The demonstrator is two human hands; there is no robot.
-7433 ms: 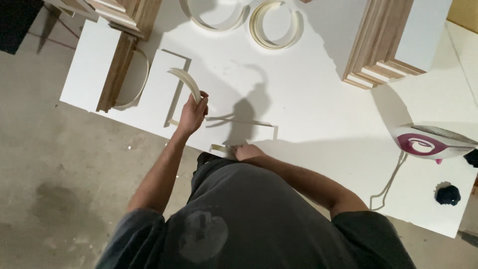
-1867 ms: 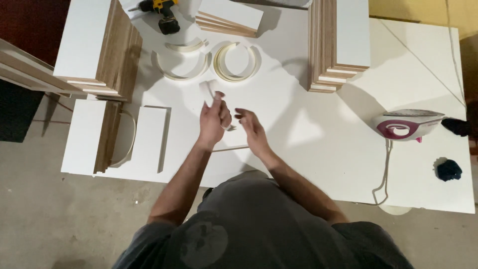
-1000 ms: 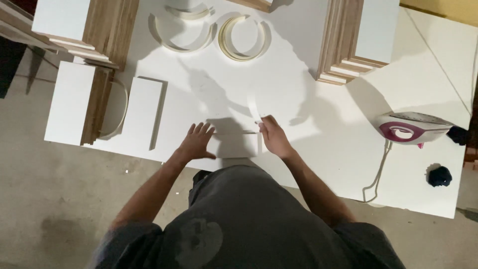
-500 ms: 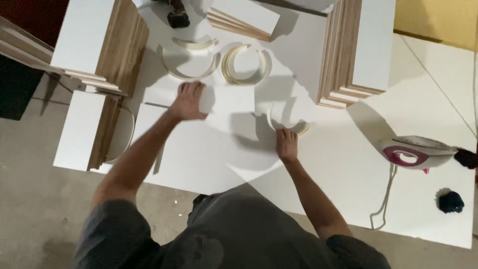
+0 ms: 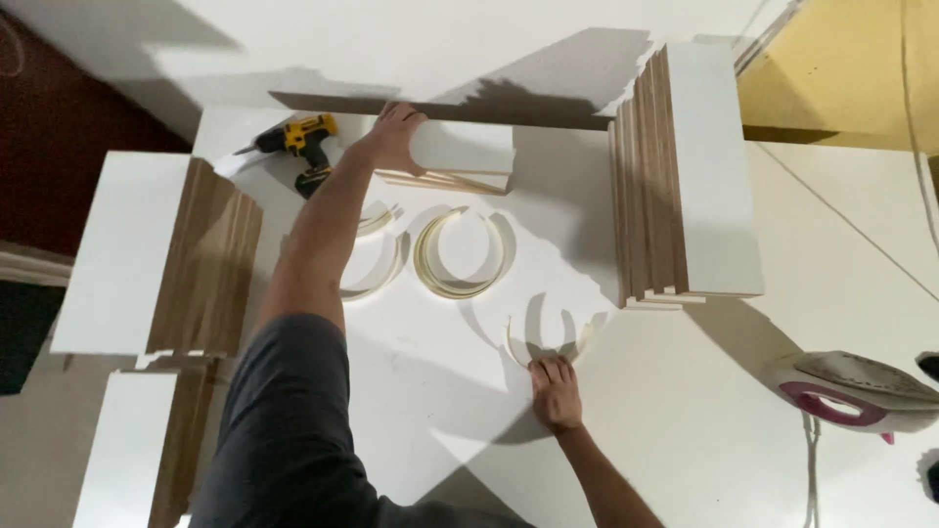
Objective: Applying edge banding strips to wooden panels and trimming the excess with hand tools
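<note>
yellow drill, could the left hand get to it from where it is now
Probably yes. The left hand rests on a small stack of panels, and the yellow drill lies just beside it on the white table, with nothing between them.

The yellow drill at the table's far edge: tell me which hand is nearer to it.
Left. The left hand rests on a small stack of white boards just right of the yellow drill; the right hand is far nearer the person, pressing a curved strip.

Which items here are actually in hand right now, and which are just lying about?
In hand:
left hand on small white board
right hand on curled edge strip

Lying about:
yellow drill
iron
edge-strip coil
tall board stack
</note>
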